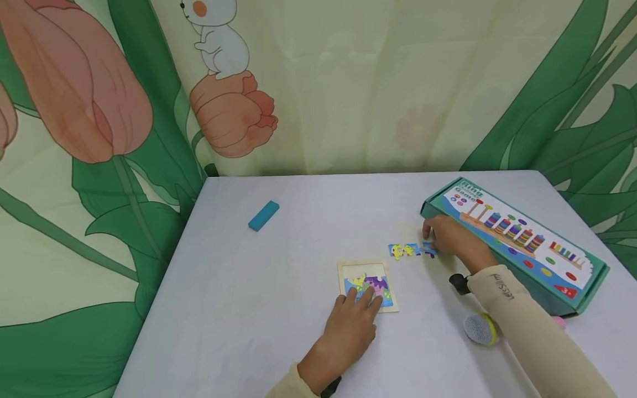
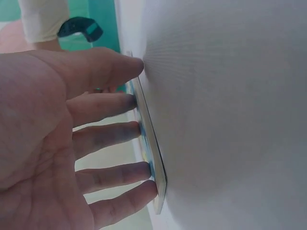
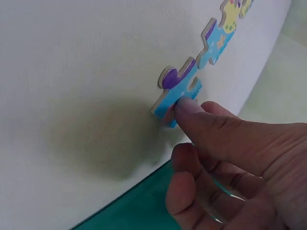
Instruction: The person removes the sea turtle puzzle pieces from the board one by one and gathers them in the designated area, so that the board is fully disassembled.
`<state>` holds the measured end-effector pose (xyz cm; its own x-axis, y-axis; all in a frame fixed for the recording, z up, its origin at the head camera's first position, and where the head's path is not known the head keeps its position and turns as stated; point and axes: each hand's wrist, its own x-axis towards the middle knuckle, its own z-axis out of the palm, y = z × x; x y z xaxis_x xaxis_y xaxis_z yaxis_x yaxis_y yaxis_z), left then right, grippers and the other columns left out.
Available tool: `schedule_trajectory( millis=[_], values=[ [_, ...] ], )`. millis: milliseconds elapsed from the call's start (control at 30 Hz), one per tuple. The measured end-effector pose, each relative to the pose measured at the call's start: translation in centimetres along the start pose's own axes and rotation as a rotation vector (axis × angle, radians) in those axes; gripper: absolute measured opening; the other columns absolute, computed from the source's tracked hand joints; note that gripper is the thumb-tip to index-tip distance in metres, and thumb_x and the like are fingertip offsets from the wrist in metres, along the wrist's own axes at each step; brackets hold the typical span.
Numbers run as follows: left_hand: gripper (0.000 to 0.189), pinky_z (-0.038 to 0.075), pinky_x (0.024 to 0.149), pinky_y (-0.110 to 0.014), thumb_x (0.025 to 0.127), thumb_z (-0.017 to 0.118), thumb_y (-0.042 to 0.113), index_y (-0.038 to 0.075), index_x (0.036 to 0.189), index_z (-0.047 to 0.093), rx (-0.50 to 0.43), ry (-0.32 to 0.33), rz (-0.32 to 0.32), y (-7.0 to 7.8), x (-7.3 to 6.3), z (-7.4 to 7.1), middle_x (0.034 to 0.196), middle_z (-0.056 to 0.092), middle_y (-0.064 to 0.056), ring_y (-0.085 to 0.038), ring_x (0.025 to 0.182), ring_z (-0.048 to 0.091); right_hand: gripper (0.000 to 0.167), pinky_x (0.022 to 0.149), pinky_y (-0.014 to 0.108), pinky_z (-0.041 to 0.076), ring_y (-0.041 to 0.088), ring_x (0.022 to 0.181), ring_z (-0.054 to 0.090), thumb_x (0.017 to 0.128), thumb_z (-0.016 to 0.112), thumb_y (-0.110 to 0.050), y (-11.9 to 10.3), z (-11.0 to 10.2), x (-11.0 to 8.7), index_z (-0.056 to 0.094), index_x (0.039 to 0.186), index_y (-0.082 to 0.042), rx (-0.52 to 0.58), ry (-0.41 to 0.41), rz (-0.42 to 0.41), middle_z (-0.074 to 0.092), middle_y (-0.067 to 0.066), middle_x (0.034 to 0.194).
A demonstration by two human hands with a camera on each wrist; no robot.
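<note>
A jigsaw board in a pale wooden frame lies on the table, its lower part filled with colourful pieces and its upper part bare. My left hand rests on it with the fingers spread and fairly straight; in the left wrist view the fingertips touch the board's edge. Up and to the right, my right hand pinches the end of a blue and purple puzzle piece between thumb and finger. Two more loose pieces lie in a row beside it: a blue one and a yellow and blue one.
A green ring-game box lies at the right, close to my right hand. A toy microphone is partly under my right forearm. At the back left lies a blue block. A printed curtain hangs behind the table.
</note>
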<state>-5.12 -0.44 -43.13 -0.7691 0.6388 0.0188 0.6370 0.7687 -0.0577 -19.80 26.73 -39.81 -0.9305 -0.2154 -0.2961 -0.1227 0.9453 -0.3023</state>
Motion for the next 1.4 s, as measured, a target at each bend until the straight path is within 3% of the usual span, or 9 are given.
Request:
schedule_trajectory(
  millis=[133, 200, 300, 400, 567, 767, 1100, 1267, 1400],
  values=[
    [0.063, 0.050, 0.100, -0.036, 0.092, 0.078, 0.039, 0.015, 0.146, 0.058, -0.085, -0.068, -0.020, 0.0, -0.2, -0.1, 0.150, 0.053, -0.005, -0.027, 0.131, 0.051, 0.018, 0.072, 0.042, 0.052, 0.036, 0.092, 0.055, 0.092, 0.068, 0.005, -1.7, -0.1, -0.7, 0.067, 0.110, 0.002, -0.002, 0.046, 0.030, 0.062, 0.025, 0.110],
    [0.067, 0.045, 0.108, -0.037, 0.093, 0.076, 0.040, 0.013, 0.150, 0.053, -0.127, -0.118, -0.030, 0.1, -0.4, -0.2, 0.154, 0.048, -0.009, -0.029, 0.137, 0.047, 0.018, 0.073, 0.043, 0.054, 0.036, 0.093, 0.057, 0.092, 0.069, 0.005, -3.4, 0.0, -1.2, 0.068, 0.110, 0.003, 0.006, 0.075, 0.004, 0.062, 0.025, 0.109],
    [0.071, 0.039, 0.115, -0.036, 0.094, 0.074, 0.044, 0.010, 0.152, 0.049, -0.146, -0.175, -0.039, 0.3, -1.1, -0.3, 0.157, 0.043, -0.012, -0.028, 0.141, 0.042, 0.015, 0.073, 0.042, 0.057, 0.032, 0.088, 0.060, 0.091, 0.073, 0.006, -6.7, 0.9, -1.8, 0.071, 0.105, 0.001, 0.048, 0.093, -0.119, 0.064, 0.018, 0.099],
    [0.072, 0.039, 0.114, -0.033, 0.094, 0.074, 0.046, 0.008, 0.150, 0.051, -0.125, -0.188, -0.039, 0.5, -1.6, -0.4, 0.156, 0.044, -0.012, -0.026, 0.141, 0.043, 0.015, 0.076, 0.038, 0.059, 0.024, 0.086, 0.063, 0.090, 0.075, 0.004, -9.6, 2.3, -2.2, 0.076, 0.104, -0.003, 0.101, 0.056, -0.252, 0.068, 0.009, 0.095],
    [0.072, 0.043, 0.111, -0.029, 0.093, 0.073, 0.050, 0.006, 0.147, 0.054, -0.016, -0.152, -0.002, 0.9, -2.0, -0.4, 0.152, 0.048, -0.011, -0.025, 0.140, 0.045, 0.023, 0.079, 0.032, 0.057, 0.016, 0.089, 0.063, 0.092, 0.075, 0.000, -12.2, 4.9, -2.5, 0.077, 0.114, -0.005, 0.153, -0.040, -0.374, 0.072, 0.004, 0.109],
    [0.071, 0.044, 0.109, -0.029, 0.094, 0.071, 0.051, 0.005, 0.146, 0.055, 0.039, -0.138, 0.018, 1.0, -2.1, -0.4, 0.150, 0.050, -0.011, -0.026, 0.138, 0.047, 0.024, 0.081, 0.032, 0.056, 0.015, 0.089, 0.063, 0.088, 0.079, 0.001, -12.4, 6.5, -2.4, 0.076, 0.111, -0.004, 0.102, -0.044, -0.486, 0.068, 0.001, 0.102],
    [0.073, 0.045, 0.108, -0.028, 0.091, 0.075, 0.051, 0.006, 0.145, 0.056, -0.011, -0.139, -0.006, 0.7, -1.8, -0.5, 0.149, 0.051, -0.009, -0.024, 0.138, 0.047, 0.021, 0.075, 0.028, 0.053, 0.014, 0.083, 0.056, 0.091, 0.073, 0.005, -11.8, 6.3, -1.9, 0.066, 0.101, -0.012, 0.269, -0.112, -0.545, 0.059, -0.004, 0.090],
    [0.072, 0.044, 0.109, -0.028, 0.092, 0.074, 0.051, 0.008, 0.146, 0.056, -0.046, -0.181, -0.027, 0.8, -1.5, -0.5, 0.151, 0.050, -0.007, -0.024, 0.139, 0.046, 0.014, 0.077, 0.031, 0.056, 0.016, 0.088, 0.062, 0.095, 0.070, 0.000, -10.1, 4.5, -2.1, 0.071, 0.103, -0.012, 0.370, -0.095, -0.483, 0.065, -0.003, 0.095],
    [0.071, 0.044, 0.109, -0.029, 0.093, 0.073, 0.051, 0.009, 0.148, 0.055, -0.041, -0.215, -0.045, 1.0, -1.5, -0.6, 0.153, 0.049, -0.006, -0.024, 0.140, 0.046, 0.012, 0.071, 0.033, 0.056, 0.021, 0.084, 0.060, 0.094, 0.071, 0.001, -7.6, 2.1, -2.1, 0.074, 0.102, -0.009, 0.370, -0.079, -0.349, 0.065, 0.002, 0.092]
  ],
)
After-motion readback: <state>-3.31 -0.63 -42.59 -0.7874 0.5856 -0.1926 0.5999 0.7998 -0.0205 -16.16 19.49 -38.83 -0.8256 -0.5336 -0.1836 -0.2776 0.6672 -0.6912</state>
